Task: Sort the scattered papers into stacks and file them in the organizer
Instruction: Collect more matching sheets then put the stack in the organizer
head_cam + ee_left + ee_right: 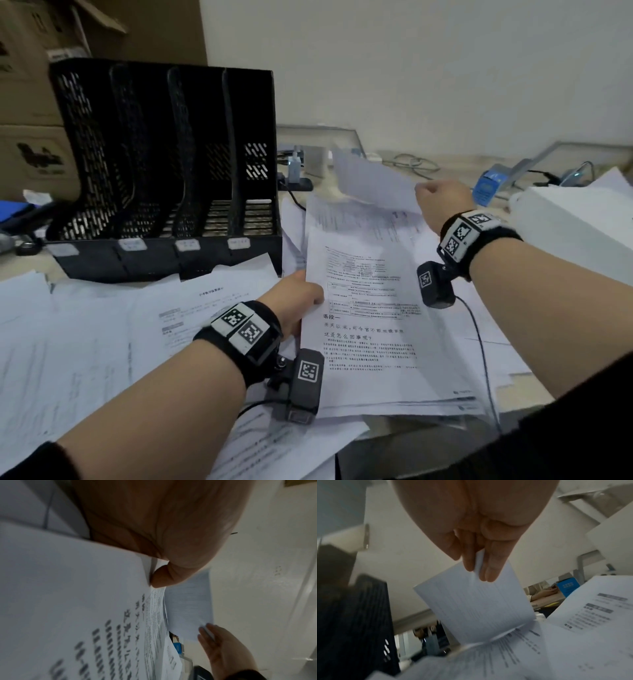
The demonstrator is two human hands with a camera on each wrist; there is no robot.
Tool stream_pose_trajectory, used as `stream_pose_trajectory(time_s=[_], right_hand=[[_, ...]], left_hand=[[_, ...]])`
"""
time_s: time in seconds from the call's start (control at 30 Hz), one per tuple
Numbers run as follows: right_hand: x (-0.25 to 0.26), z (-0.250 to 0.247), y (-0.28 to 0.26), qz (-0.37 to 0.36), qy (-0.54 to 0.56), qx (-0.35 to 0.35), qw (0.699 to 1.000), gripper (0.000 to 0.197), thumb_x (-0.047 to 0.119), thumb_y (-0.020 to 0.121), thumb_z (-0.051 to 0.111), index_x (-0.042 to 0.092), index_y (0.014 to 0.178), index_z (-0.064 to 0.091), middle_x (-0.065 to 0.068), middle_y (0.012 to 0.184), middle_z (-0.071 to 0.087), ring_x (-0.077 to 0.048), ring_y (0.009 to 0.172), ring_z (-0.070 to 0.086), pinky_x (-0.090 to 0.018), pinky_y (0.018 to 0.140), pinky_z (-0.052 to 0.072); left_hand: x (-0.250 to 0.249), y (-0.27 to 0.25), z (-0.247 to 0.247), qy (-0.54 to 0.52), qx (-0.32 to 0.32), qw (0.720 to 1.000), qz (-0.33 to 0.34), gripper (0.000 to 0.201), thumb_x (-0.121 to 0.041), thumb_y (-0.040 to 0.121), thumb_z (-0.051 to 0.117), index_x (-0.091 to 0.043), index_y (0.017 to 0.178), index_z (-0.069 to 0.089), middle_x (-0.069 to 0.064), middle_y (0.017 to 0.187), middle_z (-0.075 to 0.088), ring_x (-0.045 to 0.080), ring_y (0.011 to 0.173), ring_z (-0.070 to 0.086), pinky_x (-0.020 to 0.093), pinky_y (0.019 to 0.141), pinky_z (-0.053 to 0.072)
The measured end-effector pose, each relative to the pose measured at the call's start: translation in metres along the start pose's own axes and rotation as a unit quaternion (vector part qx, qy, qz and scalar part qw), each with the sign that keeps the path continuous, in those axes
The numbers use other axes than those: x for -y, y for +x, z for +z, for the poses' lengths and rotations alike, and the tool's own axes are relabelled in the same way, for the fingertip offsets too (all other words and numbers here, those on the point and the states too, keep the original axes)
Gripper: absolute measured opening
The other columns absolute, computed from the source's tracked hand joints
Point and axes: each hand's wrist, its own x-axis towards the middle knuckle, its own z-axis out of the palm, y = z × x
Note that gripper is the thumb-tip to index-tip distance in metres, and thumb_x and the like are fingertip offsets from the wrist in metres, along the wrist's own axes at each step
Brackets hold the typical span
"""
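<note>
A black mesh organizer (164,171) with several upright slots stands at the back left of the desk; it also shows dark in the right wrist view (359,622). My left hand (313,296) grips the left edge of a stack of printed papers (376,335), thumb on top (159,578) and fingers hidden beneath. My right hand (424,192) pinches the corner of a single sheet (370,181) and holds it lifted and curled above the far end of the stack. The fingertips (489,572) clamp that sheet (474,601) from both sides.
Loose printed sheets (85,342) cover the desk to the left and front. Cardboard boxes (34,102) stand behind the organizer. A power strip with cables (298,178), a blue box (489,185) and a white block (565,222) lie at the back right.
</note>
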Motion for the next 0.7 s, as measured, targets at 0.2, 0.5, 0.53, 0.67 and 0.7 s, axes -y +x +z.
stream_pose_trajectory(time_s=[0.2,0.5,0.53,0.67,0.7], right_hand=[[-0.016,-0.031,-0.063,0.048,0.344,-0.040,0.937,0.027,0.026,0.096,0.058,0.010,0.077,0.070,-0.007,0.081,0.074,-0.025,0.087,0.073,-0.036,0.080,0.059],[-0.059,-0.055,-0.142,0.065,0.405,0.022,0.912,0.036,0.018,0.098,0.058,-0.002,0.070,0.068,-0.014,0.066,0.070,-0.033,0.071,0.067,-0.045,0.084,0.058],[-0.061,-0.055,-0.147,0.070,0.412,0.031,0.908,0.037,0.018,0.098,0.058,-0.002,0.069,0.067,-0.014,0.063,0.069,-0.033,0.070,0.066,-0.047,0.085,0.058],[-0.065,-0.053,-0.159,0.070,0.408,0.060,0.908,0.041,0.018,0.099,0.056,-0.008,0.069,0.067,-0.015,0.062,0.066,-0.027,0.065,0.064,-0.048,0.087,0.058],[-0.065,-0.052,-0.161,0.068,0.400,0.063,0.912,0.042,0.019,0.099,0.056,-0.012,0.072,0.068,-0.018,0.066,0.067,-0.027,0.067,0.065,-0.047,0.086,0.058]], left_hand=[[-0.009,-0.028,0.004,-0.132,-0.006,0.991,-0.028,0.040,-0.032,0.102,0.037,-0.012,0.124,0.063,0.015,0.107,0.075,0.035,0.092,0.071,0.044,0.076,0.058],[-0.022,-0.063,-0.010,-0.195,-0.106,0.975,0.030,0.092,-0.083,0.090,0.018,-0.016,0.141,0.054,0.013,0.138,0.060,0.032,0.120,0.061,0.049,0.096,0.048],[-0.021,-0.065,-0.011,-0.199,-0.099,0.975,0.030,0.089,-0.083,0.091,0.020,-0.016,0.137,0.056,0.014,0.130,0.064,0.034,0.111,0.066,0.046,0.086,0.052],[-0.012,-0.076,-0.009,-0.183,-0.073,0.979,0.047,0.071,-0.080,0.091,0.033,-0.027,0.130,0.060,0.012,0.126,0.067,0.033,0.090,0.073,0.037,0.065,0.053],[-0.010,-0.077,-0.009,-0.187,-0.069,0.979,0.053,0.069,-0.079,0.092,0.036,-0.029,0.133,0.059,0.012,0.126,0.068,0.032,0.089,0.073,0.037,0.064,0.054]])
